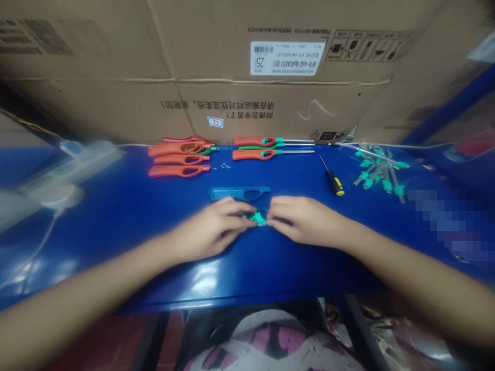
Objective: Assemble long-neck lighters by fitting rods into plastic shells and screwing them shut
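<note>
My left hand [216,226] is closed, its fingertips pinching a small green lighter trigger part [259,219] just above the table. Close on its right, my right hand [305,219] is also closed, thumb and finger pressed together at a thin wire [264,209] that curves from the green part. The exact grip of the right fingertips is hard to make out. Right behind both hands lies a blue lighter casing [240,194] with a trigger opening, partly covered by the left fingers.
Orange lighter casings [180,170] lie stacked at the back left. Long-nosed lighters [255,154] with metal tubes lie beside them. To the right are a black and yellow screwdriver [333,181] and several metal tubes with green parts [381,170]. A cardboard box [216,62] stands behind; a power strip [69,170] is left.
</note>
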Available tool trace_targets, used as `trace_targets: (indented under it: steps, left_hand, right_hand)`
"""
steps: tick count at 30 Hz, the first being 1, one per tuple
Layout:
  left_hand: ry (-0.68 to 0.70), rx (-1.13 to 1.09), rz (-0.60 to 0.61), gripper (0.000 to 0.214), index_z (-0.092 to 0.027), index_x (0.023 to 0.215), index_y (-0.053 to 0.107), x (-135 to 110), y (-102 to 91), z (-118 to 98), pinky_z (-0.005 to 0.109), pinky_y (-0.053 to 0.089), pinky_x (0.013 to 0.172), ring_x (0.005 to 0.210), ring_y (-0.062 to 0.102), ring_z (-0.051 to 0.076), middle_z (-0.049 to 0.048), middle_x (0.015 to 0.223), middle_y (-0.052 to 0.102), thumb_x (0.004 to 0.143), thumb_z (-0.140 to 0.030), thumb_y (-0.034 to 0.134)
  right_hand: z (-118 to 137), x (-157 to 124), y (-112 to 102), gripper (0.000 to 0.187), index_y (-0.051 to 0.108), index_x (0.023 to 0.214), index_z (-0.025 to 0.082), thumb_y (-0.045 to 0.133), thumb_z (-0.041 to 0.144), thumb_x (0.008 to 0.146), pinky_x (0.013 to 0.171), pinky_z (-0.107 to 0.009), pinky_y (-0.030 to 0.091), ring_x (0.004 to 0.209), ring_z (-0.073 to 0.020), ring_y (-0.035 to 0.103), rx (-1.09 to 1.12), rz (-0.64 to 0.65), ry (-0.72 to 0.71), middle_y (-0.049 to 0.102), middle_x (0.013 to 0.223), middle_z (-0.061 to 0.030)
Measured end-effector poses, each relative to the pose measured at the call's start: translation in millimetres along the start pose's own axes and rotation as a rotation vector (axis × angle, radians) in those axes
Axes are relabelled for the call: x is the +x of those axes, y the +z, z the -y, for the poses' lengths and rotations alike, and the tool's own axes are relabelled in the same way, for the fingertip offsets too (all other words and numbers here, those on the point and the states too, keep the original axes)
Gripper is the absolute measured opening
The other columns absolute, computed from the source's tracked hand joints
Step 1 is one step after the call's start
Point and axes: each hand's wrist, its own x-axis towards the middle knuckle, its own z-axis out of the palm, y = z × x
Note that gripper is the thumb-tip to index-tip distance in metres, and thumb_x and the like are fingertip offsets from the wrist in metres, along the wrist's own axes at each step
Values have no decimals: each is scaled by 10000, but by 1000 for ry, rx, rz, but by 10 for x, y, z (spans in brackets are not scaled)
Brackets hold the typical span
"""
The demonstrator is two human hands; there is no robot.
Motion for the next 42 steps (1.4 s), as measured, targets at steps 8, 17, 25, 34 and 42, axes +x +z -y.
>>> trace_targets:
  steps: [8,17,25,34,42]
  left_hand:
    - [-9,-14,-3,387,-224,1280,691,-1,9,-33,426,507,1000,1150,567,248,105,1344,629,962,-86,517]
    - [-47,-39,26,437,-244,1280,690,14,25,-84,429,493,990,1143,540,251,91,1373,605,939,-50,499]
    - [-66,-62,18,446,-245,1284,689,1,47,-76,430,483,995,1133,532,247,79,1378,606,934,-38,503]
    - [-33,-12,26,423,-232,1270,691,19,45,-57,434,496,1006,1167,549,253,94,1380,601,944,-51,492]
    - [-17,56,-13,292,-238,1257,679,-11,-55,9,403,476,1068,1259,574,240,95,1386,593,985,-236,576]
  right_hand:
    - [0,1,34,182,700,941,165,540,240,988,681,-271,430,801,-165,622,-43,-29,14,655,924,-50]
    - [-15,3,57,193,694,930,161,522,224,990,684,-275,433,798,-163,611,1,-38,-23,637,908,-48]
    - [-19,0,41,186,688,939,166,515,211,991,686,-275,438,793,-160,604,-1,-37,-43,642,916,-50]
    - [-46,14,65,178,698,936,164,531,206,982,697,-276,461,791,-163,617,33,-79,-64,645,903,-51]
    - [-172,0,-45,175,706,1022,171,539,188,970,782,-316,526,866,-184,642,57,-247,-31,678,969,-71]
